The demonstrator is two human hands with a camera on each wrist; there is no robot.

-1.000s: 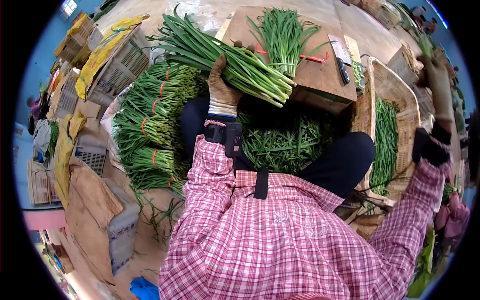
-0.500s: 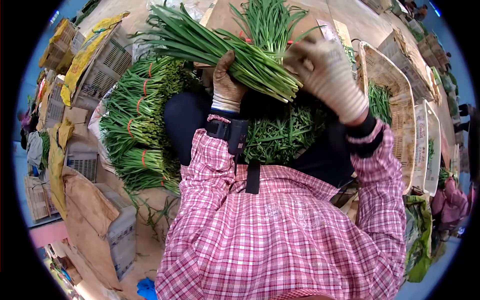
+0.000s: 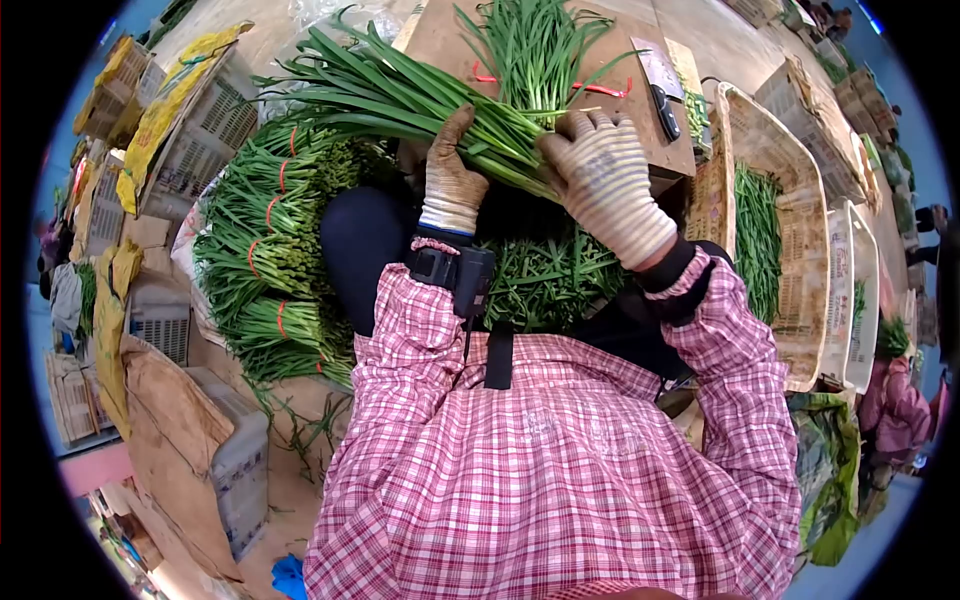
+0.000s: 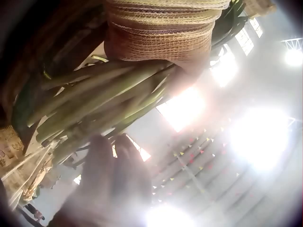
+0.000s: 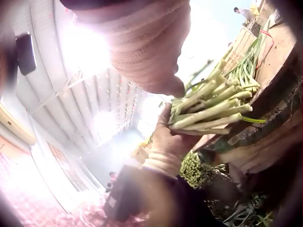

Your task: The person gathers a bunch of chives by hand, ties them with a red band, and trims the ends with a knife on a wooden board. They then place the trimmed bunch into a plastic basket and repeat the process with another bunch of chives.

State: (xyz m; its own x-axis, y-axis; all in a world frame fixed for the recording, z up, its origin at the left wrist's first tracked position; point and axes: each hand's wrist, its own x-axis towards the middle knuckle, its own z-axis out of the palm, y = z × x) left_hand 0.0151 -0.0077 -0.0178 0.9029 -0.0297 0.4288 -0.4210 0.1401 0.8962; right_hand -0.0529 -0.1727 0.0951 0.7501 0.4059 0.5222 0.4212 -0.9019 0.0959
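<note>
My gloved left hand [image 3: 452,172] holds a thick bunch of garlic chives [image 3: 395,95] by its stalks, thumb across the near side, leaves pointing up and left. The gloved right hand [image 3: 612,185] is at the cut end, its fingers curled over the stalks and covering much of the ends. In the right wrist view the pale stalk ends [image 5: 208,111] fan out beneath that hand. Beyond the hands, a second bunch [image 3: 540,60] lies on a brown board [image 3: 640,135], with red ties [image 3: 605,88] beside its stalks. Loose greens [image 3: 550,280] lie below, between the knees.
A black-handled knife [image 3: 665,112] rests on the board's right side. Tied bundles [image 3: 265,250] are stacked at the left. To the right stands a plastic crate [image 3: 805,250] holding more greens [image 3: 755,240]. Other crates [image 3: 215,110] and a brown-covered box [image 3: 185,420] stand farther left.
The right hand has come in from the far right to the stalk ends and curled its fingers there. The left hand keeps holding the bunch.
</note>
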